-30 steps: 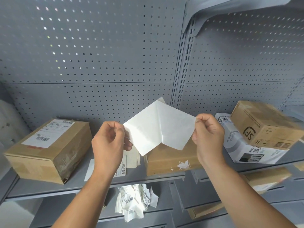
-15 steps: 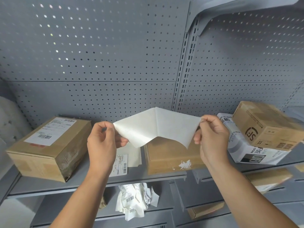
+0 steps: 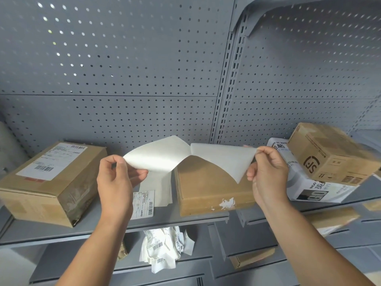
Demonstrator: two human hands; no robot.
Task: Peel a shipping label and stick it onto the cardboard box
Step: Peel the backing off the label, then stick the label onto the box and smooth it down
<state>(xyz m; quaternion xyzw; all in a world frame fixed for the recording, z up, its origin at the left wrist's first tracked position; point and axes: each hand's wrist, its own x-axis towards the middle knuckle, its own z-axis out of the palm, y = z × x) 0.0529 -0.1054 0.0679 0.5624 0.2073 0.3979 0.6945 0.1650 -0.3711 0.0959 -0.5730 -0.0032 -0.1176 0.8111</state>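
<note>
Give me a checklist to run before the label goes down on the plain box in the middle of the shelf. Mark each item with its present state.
1. Both ends held: ok. The left hand pinches one end of the white sheet, the right hand the other.
2. Label fully parted from its backing: cannot tell; the two halves still meet at a centre fold.
3. Which face is sticky: cannot tell.
4. Target top bare: ok. The cardboard box under the sheet shows no label on top.
5. Sheet clear of the box: ok, it is held above it.
6. Sheet flat: not ok, both halves curl.
</note>
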